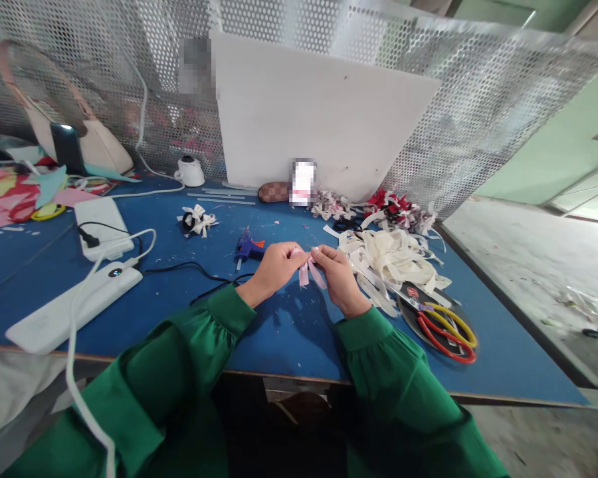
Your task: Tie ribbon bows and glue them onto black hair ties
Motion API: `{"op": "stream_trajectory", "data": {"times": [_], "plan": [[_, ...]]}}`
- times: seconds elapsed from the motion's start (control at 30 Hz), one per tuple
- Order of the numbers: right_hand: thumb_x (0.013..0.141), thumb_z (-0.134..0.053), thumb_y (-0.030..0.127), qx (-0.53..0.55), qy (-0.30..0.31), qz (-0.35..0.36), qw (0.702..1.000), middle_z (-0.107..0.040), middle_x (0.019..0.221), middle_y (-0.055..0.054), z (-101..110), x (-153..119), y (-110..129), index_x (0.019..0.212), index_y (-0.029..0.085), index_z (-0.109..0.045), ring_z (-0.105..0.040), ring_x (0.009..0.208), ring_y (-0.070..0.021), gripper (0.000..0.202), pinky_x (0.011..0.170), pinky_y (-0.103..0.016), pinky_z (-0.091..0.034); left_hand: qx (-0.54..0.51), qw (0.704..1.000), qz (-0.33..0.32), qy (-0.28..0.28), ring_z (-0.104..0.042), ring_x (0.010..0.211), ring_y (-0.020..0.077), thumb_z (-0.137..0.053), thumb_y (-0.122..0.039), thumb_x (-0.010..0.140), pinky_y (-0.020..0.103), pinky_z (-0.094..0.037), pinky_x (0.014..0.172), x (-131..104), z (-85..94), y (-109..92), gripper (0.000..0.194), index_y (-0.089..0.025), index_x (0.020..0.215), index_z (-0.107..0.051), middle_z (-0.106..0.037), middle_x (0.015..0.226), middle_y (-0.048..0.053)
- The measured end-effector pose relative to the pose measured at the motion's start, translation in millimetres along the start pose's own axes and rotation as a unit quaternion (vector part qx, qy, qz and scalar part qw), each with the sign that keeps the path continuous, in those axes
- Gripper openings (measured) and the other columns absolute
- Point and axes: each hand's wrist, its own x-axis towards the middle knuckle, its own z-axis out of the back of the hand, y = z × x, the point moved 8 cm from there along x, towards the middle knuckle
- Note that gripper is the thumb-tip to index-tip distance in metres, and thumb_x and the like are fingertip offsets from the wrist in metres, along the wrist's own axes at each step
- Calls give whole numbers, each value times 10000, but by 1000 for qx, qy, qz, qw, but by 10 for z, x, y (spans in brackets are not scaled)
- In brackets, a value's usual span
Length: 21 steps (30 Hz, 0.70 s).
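A pink ribbon (304, 275) is pinched between my two hands above the blue table, its two tails hanging down. My left hand (275, 267) grips it from the left, thumb and fingers pressed together. From the right, my right hand (337, 273) pinches it close to the left fingertips. The part of the ribbon between the fingers is mostly hidden. Just left of my left hand lies a blue glue gun (249, 247) with an orange trigger. A heap of cream ribbon strips (386, 255) lies beside my right hand.
Scissors (446, 328) with red and yellow handles rest on a dark round disc at right. White power strips (80, 309) and cables occupy the left. Ribbon bows (393, 207), a phone (303, 182) and a white board (319, 113) stand behind. The table ends at right.
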Motion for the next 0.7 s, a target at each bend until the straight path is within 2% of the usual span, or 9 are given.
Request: {"op": "stream_trajectory", "data": {"times": [0.1,0.23,0.37,0.47,0.6,0.7], "plan": [[720,-803,482,23,-12,-11,1000,-589,635,24,18,-8,6,667,197,-633,-497,592,-110,336,592,-254,-377,-37,999,11,9,-390,586,107,-631,-514,832,259,-303,561,-4,-20,10,422,-168,612,-528,-467,595,-22],[725,-796,509,40,-3,-33,999,-616,636,8,1,-16,-13,695,199,-636,-533,598,-131,350,592,-265,-394,-89,994,61,30,-308,486,90,-573,-630,851,273,-217,488,-9,-61,50,519,-184,599,-493,-392,528,-38],[718,-803,500,20,-1,-19,1000,-605,636,15,3,-5,-9,669,199,-631,-513,605,-121,350,578,-256,-363,-76,995,58,31,-346,520,90,-697,-564,769,259,-264,514,7,-58,62,451,-170,608,-550,-453,557,-31],[731,-787,499,2,1,-5,1000,-600,636,17,5,9,-13,648,198,-635,-494,604,-116,348,593,-260,-367,-48,998,34,24,-420,581,108,-686,-517,773,256,-327,570,21,-37,59,412,-161,602,-569,-513,594,-13],[743,-780,480,-2,5,1,1000,-604,653,13,3,18,-24,649,192,-643,-510,636,-117,333,622,-257,-383,-13,1000,17,10,-419,596,112,-675,-475,782,259,-321,582,22,-12,46,399,-162,570,-548,-490,578,-15],[742,-781,495,6,0,-10,1000,-599,636,19,16,12,-32,665,195,-633,-498,599,-113,344,574,-253,-357,-47,998,33,16,-394,576,103,-671,-512,798,258,-302,558,12,-36,61,413,-161,607,-563,-480,591,-18]]}}
